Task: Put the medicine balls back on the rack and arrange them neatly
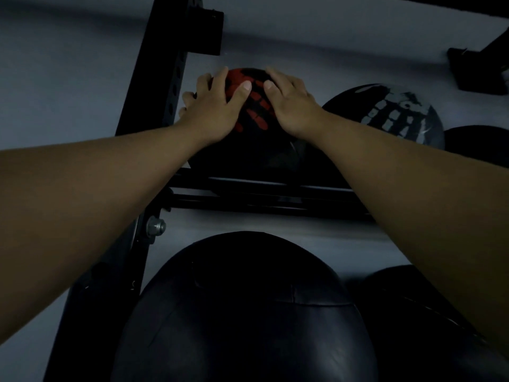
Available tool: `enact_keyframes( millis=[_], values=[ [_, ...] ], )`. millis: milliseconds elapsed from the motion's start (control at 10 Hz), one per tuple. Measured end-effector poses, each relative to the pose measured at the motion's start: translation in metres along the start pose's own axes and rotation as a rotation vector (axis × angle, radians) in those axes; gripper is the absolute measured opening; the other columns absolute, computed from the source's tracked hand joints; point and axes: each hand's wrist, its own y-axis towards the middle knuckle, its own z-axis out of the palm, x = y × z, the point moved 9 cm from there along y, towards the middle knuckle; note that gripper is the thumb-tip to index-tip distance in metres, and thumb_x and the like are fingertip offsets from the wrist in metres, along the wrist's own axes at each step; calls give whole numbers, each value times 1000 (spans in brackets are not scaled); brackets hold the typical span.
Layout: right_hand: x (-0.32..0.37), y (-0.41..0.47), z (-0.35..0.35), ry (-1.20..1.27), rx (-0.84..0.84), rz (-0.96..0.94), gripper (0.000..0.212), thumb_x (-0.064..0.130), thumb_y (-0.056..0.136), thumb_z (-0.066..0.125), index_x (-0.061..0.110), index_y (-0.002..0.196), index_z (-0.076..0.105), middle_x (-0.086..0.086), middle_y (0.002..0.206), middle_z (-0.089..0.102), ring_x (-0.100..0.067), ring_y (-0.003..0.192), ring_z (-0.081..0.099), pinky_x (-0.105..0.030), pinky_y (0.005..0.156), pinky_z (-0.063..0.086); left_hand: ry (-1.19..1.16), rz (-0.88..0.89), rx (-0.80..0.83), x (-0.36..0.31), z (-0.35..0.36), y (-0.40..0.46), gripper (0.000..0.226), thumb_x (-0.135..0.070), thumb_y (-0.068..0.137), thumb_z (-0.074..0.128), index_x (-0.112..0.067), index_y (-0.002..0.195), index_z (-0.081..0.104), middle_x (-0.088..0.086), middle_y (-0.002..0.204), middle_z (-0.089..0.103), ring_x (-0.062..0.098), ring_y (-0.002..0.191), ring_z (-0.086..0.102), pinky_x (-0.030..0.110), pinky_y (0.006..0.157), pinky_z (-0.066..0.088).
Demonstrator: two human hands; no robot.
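Observation:
A black medicine ball with a red handprint (256,111) rests on the upper rails of the black rack (248,188), at the rack's left end next to the upright post (162,86). My left hand (212,108) lies spread over the ball's left top, and my right hand (292,103) presses on its right top. Both hands grip the ball between them. To its right sits a black ball with a grey handprint (391,117), touching or nearly touching it.
A further dark ball (473,144) shows at the right edge of the upper shelf. Below, a large plain black ball (245,312) and another dark ball (407,312) sit on the lower level. A grey wall is behind the rack.

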Motion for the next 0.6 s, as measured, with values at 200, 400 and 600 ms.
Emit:
enact_keyframes(
  millis=[200, 400, 600],
  values=[
    [-2, -22, -11, 11, 53, -41, 62, 45, 112, 33, 26, 169, 15, -12, 176, 14, -29, 162, 18, -31, 130, 12, 32, -15, 19, 1, 2, -10, 74, -67, 107, 25, -33, 170, 8, 8, 179, 4, 46, 161, 6, 62, 127, 12],
    [-16, -65, -31, -42, 141, -102, 60, 43, 109, 46, 28, 165, 31, -12, 163, 38, -26, 148, 42, -20, 110, 27, 87, -53, 60, -13, -5, -34, 79, -61, 105, 42, -29, 170, 10, 11, 179, 4, 45, 161, 9, 60, 128, 17],
    [-62, -133, -82, -187, 107, -135, 56, 42, 109, 45, 25, 163, 37, -11, 164, 41, -28, 152, 37, -44, 127, 27, 238, 18, 128, -61, 3, -76, 83, -60, 97, 59, -34, 167, 23, 6, 179, 9, 41, 162, 13, 59, 128, 17]
  ],
)
